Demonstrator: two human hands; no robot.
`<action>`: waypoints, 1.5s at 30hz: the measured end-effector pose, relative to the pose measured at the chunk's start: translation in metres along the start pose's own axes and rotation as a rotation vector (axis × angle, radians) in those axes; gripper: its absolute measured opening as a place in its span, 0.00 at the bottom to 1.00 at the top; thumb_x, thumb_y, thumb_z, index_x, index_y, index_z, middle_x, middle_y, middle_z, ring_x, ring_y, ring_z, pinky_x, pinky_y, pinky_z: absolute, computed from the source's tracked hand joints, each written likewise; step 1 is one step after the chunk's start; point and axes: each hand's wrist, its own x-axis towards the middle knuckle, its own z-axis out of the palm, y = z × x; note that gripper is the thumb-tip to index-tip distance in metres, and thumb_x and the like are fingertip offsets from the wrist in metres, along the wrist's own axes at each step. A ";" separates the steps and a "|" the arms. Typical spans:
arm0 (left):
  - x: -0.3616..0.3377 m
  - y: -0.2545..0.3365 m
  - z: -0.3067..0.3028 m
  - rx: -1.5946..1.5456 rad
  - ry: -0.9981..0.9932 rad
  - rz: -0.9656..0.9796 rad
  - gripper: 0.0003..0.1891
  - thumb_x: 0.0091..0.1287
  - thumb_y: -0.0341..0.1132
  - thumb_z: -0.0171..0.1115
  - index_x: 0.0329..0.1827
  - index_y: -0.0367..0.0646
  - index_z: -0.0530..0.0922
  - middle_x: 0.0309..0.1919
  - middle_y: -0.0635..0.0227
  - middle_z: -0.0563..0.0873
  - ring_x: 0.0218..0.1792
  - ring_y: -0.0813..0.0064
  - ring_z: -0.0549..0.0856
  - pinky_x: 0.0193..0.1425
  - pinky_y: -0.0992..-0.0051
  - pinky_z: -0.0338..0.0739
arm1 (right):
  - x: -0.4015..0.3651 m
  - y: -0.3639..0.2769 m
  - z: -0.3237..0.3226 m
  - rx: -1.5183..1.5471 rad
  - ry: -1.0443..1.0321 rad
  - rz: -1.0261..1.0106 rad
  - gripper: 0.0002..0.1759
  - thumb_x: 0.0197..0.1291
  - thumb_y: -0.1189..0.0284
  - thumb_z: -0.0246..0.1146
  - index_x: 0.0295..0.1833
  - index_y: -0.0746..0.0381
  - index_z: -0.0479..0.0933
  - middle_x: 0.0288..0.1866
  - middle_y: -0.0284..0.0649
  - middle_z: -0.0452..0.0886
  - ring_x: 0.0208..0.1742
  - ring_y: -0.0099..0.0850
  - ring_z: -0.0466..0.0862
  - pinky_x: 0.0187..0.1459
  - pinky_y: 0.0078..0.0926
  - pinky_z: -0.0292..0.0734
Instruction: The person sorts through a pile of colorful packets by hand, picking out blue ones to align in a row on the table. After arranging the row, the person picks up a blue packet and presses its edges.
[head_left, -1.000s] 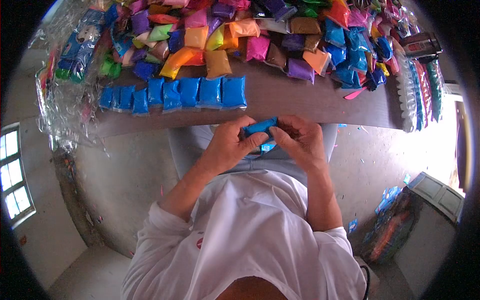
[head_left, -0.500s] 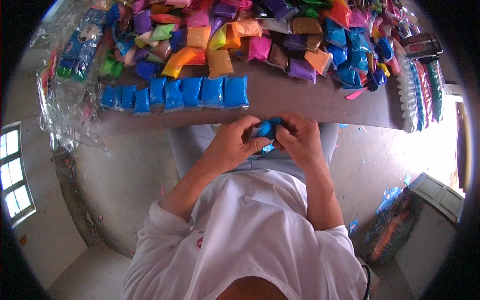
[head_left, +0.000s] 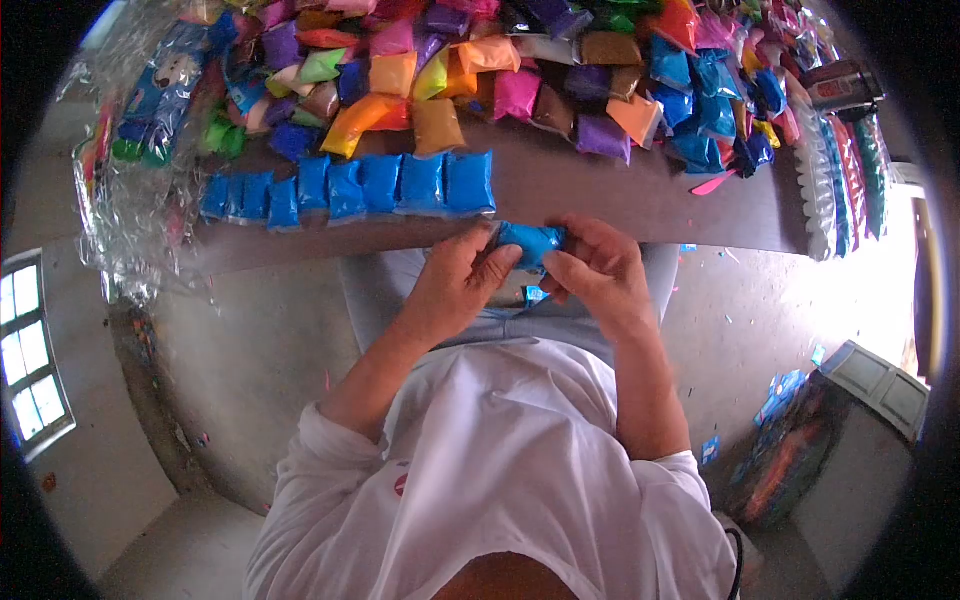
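A small blue packet (head_left: 531, 243), filled with something soft-looking, is held level between both hands at the table's near edge. My left hand (head_left: 462, 280) pinches its left end, thumb on top. At the other end, my right hand (head_left: 602, 268) grips it between thumb and fingers. Just beyond the hands on the left lies a row of similar blue packets (head_left: 420, 184), side by side on the dark table (head_left: 600, 205). The undersides of the held packet and some fingertips are hidden.
Many coloured packets (head_left: 398, 72) are heaped along the far side of the table. Clear plastic wrapping (head_left: 150, 215) hangs over the left edge. A pink tool-like piece (head_left: 712, 184) and a dark can-like object (head_left: 842, 90) are at the right. Scraps litter the floor.
The blue packet has come up slightly towards the table and is now stretched out flat, with more of it showing. My hands have moved slightly apart.
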 end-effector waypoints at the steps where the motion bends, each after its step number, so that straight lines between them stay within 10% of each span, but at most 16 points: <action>1: 0.000 0.003 0.001 0.020 0.011 0.046 0.15 0.71 0.42 0.57 0.39 0.36 0.72 0.24 0.54 0.78 0.26 0.63 0.79 0.32 0.66 0.72 | 0.001 0.000 0.002 0.001 0.003 0.000 0.16 0.60 0.79 0.55 0.54 0.71 0.74 0.29 0.35 0.80 0.26 0.21 0.81 0.26 0.19 0.77; 5: 0.001 -0.005 0.004 0.087 0.066 0.195 0.14 0.72 0.42 0.57 0.37 0.38 0.72 0.20 0.70 0.76 0.22 0.80 0.75 0.26 0.76 0.70 | 0.002 0.003 0.006 -0.109 0.085 0.021 0.14 0.59 0.77 0.60 0.50 0.70 0.76 0.26 0.35 0.80 0.24 0.20 0.80 0.25 0.18 0.76; 22: -0.002 0.001 0.004 -0.124 0.086 0.005 0.14 0.73 0.42 0.54 0.34 0.41 0.72 0.18 0.73 0.75 0.18 0.83 0.74 0.20 0.79 0.68 | 0.000 0.007 0.010 0.236 0.115 0.013 0.15 0.61 0.75 0.63 0.51 0.71 0.76 0.30 0.34 0.79 0.25 0.19 0.78 0.23 0.17 0.72; 40: 0.007 -0.016 0.045 -0.681 0.002 -0.221 0.22 0.76 0.48 0.47 0.35 0.37 0.77 0.12 0.70 0.74 0.11 0.83 0.68 0.14 0.80 0.59 | 0.055 -0.007 -0.001 -0.339 0.115 -0.081 0.08 0.60 0.79 0.59 0.44 0.66 0.80 0.31 0.34 0.82 0.30 0.20 0.79 0.30 0.21 0.75; 45: 0.010 -0.017 0.048 -0.802 0.032 -0.215 0.22 0.76 0.48 0.46 0.35 0.37 0.77 0.11 0.72 0.72 0.10 0.84 0.67 0.13 0.80 0.58 | 0.035 0.018 -0.006 -0.804 0.390 -0.509 0.10 0.57 0.80 0.61 0.46 0.64 0.81 0.43 0.44 0.84 0.41 0.33 0.84 0.43 0.28 0.80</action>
